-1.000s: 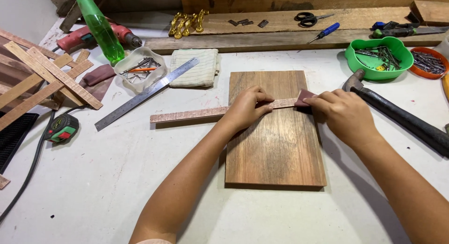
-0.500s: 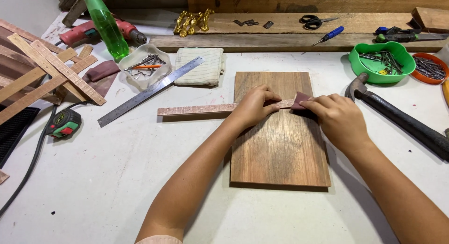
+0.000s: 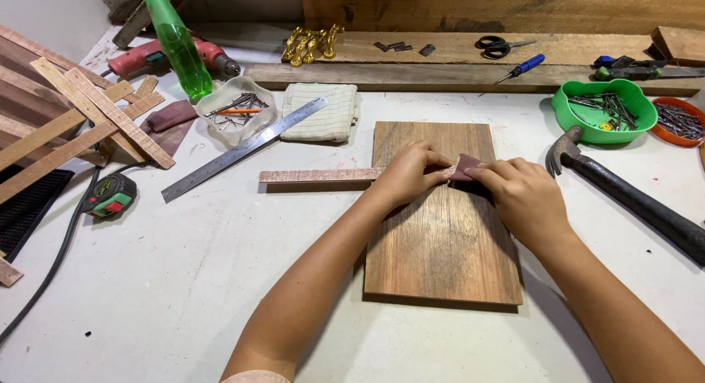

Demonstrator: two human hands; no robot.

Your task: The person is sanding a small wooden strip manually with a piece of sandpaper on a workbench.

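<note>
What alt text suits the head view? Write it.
The left hand pins a thin wooden strip across a brown board while the right hand presses reddish sandpaper on its end; a hammer lies right.

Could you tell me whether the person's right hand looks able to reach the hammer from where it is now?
Probably yes: the hammer lies just beside the right hand, nothing between them, though that hand pinches sandpaper.

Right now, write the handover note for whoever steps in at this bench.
Left hand presses a thin wooden strip down across the wooden board.
Right hand pinches a small piece of reddish sandpaper at the strip's right end.
The strip's left part juts out over the white table. Hammer lies to the right, steel ruler to the left.
How far the sanding has got cannot be told.
</note>
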